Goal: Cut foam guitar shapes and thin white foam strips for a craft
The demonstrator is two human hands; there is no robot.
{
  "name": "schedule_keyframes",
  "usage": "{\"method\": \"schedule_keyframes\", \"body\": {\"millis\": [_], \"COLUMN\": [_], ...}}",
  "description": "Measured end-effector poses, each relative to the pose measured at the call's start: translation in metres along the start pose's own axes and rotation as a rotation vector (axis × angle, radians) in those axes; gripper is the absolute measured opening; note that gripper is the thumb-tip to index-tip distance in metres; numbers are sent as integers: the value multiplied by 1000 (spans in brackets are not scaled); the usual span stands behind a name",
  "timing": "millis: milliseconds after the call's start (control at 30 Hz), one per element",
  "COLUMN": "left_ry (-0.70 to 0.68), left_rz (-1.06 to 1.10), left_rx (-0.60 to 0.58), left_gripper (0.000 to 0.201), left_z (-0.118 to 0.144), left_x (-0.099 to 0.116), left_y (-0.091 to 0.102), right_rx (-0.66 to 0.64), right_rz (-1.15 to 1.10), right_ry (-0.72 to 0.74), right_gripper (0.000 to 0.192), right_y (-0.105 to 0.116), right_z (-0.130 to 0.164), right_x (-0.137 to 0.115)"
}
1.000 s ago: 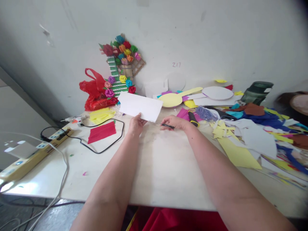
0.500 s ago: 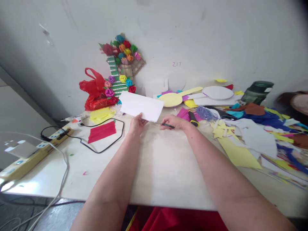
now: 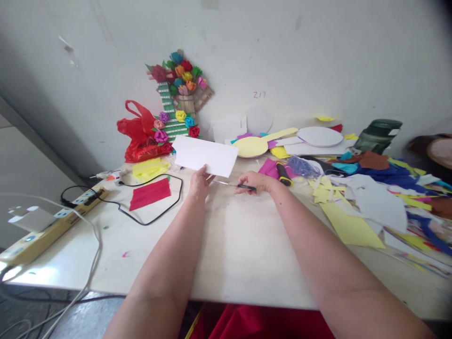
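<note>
A white sheet of paper [image 3: 206, 155] is pinched at its near edge by my left hand [image 3: 200, 183], which holds it tilted above the table. My right hand [image 3: 250, 182] is closed around the black handles of a pair of scissors [image 3: 246, 187]. Their thin metal blades point left, just below the paper's near edge, with the tips close to my left fingers. Whether the blades touch the paper I cannot tell. Beyond the sheet, to the right, lies a pale yellow paddle-shaped cutout [image 3: 251, 147].
Red crepe paper [image 3: 150, 193] and a looped black cable [image 3: 148, 222] lie left, near a power strip [image 3: 52, 226]. A yellow-black tool [image 3: 283, 174], paper scraps [image 3: 377, 197] and a dark bottle [image 3: 378, 135] are right. Paper flowers [image 3: 181, 75] and a red bag [image 3: 139, 134] stand at the back.
The white paper has shifted slightly left and down. The scissors' blades now show more plainly below its edge, reaching toward my left fingers. Both hands keep their hold.
</note>
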State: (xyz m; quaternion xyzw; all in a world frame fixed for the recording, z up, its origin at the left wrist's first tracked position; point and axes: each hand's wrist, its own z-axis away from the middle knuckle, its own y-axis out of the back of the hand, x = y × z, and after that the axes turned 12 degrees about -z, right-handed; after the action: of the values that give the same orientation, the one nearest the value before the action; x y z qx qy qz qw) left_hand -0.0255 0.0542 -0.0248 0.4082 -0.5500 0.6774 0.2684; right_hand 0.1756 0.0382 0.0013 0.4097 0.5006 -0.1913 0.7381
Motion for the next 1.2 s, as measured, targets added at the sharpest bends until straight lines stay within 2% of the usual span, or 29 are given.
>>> {"method": "schedule_keyframes", "body": {"millis": [67, 133, 233, 267, 300, 333, 400, 433, 533, 633, 667, 733, 833, 900, 1000, 1100, 1200], "left_ry": [-7, -31, -80, -87, -86, -79, -55, -45, -33, -30, -25, -13, -11, -14, -11, -4, -2], "left_rz": [17, 38, 59, 61, 62, 61, 58, 55, 38, 28, 29, 35, 44, 63, 114, 163, 199], "left_rx": [-7, -5, 17, 16, 9, -2, -22, -27, -32, -33, -29, -26, -46, -57, -56, -38, -10], "left_gripper": [9, 7, 5, 5, 5, 5, 6, 6, 7, 7, 7, 7, 6, 4, 3, 6, 10], "left_z": [-1, -3, -5, -6, -6, -5, -3, -2, 1, 2, 2, 2, 2, 2, 4, 5, 6], "left_x": [-1, -2, -4, -5, -5, -5, -5, -5, -4, -4, -4, -4, -4, -5, -5, -5, -4], "left_y": [2, 3, 4, 4, 3, 3, 1, 0, -3, -4, -5, -5, -5, -6, -6, -7, -8], "right_rx": [5, 103, 506, 618, 674, 670, 578, 578, 723, 659, 649, 711, 769, 730, 640, 569, 545], "right_rz": [1, 20, 241, 357, 469, 563, 662, 682, 706, 688, 665, 547, 137, -181, -507, -695, -763], "right_ry": [-21, -44, -80, -108, -153, -215, -316, -324, -234, -342, -375, -358, -201, -99, -43, -24, 19], "right_gripper": [43, 43, 41, 41, 40, 39, 36, 35, 37, 36, 34, 31, 33, 36, 37, 40, 39], "right_y": [3, 6, 10, 12, 13, 15, 21, 23, 30, 34, 35, 35, 30, 22, 5, -12, -26], "right_z": [2, 2, 0, 0, 0, 1, 4, 6, 10, 9, 7, 4, -1, -4, -10, -16, -21], "right_x": [1, 4, 6, 6, 5, 3, -2, -3, -4, 2, 4, 8, 8, 5, -1, -5, -7]}}
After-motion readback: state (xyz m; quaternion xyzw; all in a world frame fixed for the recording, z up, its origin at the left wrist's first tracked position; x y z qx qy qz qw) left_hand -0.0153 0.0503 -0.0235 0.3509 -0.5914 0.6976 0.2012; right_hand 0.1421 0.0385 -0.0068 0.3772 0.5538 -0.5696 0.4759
